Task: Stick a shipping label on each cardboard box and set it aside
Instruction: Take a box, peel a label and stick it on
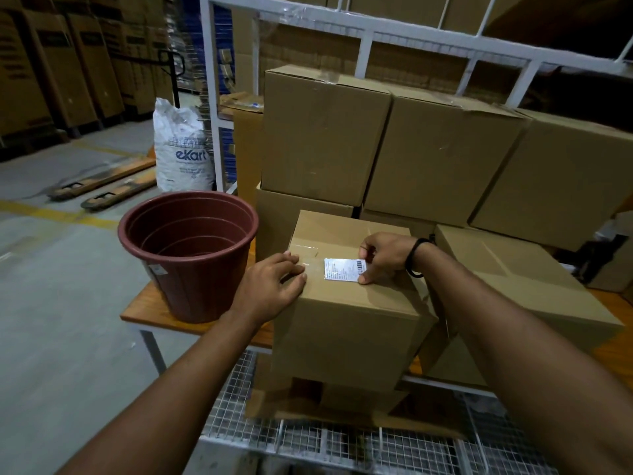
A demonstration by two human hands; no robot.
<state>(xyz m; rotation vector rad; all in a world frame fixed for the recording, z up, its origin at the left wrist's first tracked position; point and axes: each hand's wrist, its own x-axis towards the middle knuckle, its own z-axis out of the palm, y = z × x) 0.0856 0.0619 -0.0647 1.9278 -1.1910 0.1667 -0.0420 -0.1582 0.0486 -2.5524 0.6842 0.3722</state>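
Note:
A taped cardboard box (346, 323) stands at the front edge of the table, right before me. A white shipping label (342, 269) with a barcode lies flat on its top face. My right hand (385, 257) holds the label's right edge, thumb at the lower corner and a finger at the upper corner. My left hand (272, 286) rests on the box's top left edge with its fingers spread over the clear tape.
A brown plastic bucket (190, 255) stands on the table's left end (137, 311). Several plain cardboard boxes (325, 135) are stacked behind and right of the box. A white metal frame (363, 39) rises behind them. A wire-mesh shelf (308, 437) lies below the table.

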